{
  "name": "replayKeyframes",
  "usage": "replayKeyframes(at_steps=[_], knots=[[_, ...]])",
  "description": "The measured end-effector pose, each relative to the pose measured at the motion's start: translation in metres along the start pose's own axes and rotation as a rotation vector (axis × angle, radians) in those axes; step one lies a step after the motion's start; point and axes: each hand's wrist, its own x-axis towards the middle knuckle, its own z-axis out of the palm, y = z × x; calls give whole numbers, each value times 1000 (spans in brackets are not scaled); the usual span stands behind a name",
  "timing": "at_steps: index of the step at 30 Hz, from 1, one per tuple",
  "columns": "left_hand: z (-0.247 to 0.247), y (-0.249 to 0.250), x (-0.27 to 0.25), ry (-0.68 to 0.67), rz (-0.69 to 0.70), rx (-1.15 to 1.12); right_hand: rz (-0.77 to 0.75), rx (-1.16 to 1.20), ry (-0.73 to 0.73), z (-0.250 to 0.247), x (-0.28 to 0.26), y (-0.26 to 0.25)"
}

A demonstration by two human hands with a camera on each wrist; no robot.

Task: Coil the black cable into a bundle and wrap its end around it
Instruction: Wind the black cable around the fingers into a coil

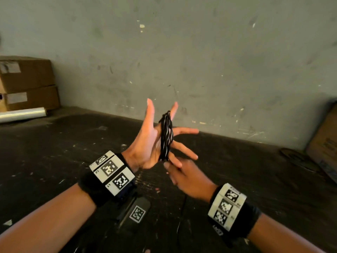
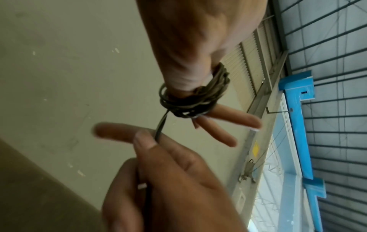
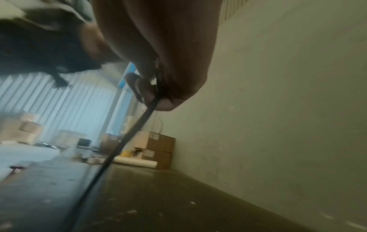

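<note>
The black cable (image 1: pixel 166 136) is wound in several loops round the spread, straight fingers of my left hand (image 1: pixel 149 136), which is raised palm inward above the dark table (image 1: pixel 237 179). In the left wrist view the coil (image 2: pixel 194 97) sits at the base of those fingers. Just below it my right hand (image 1: pixel 175 170) pinches the cable's free strand (image 2: pixel 160 130) between thumb and fingers. From that pinch the strand (image 3: pixel 123 141) runs taut down toward the table, and its far end is out of sight.
Two stacked cardboard boxes (image 1: pixel 27 83) and a roll of clear film (image 1: pixel 21 114) stand at the back left against the grey wall. A black device with a printed marker (image 1: pixel 136 212) lies on the table under my wrists. Another cardboard box (image 1: pixel 324 143) leans at the right edge.
</note>
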Motion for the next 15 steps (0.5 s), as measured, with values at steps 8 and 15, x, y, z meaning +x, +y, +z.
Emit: replayKeyframes(at_steps=[8, 15], knots=[[-10, 0, 7, 256, 150, 102, 190, -48, -295, -5, 0, -35], [-28, -24, -5, 344, 16, 681, 96, -261, -251, -46, 4, -68]])
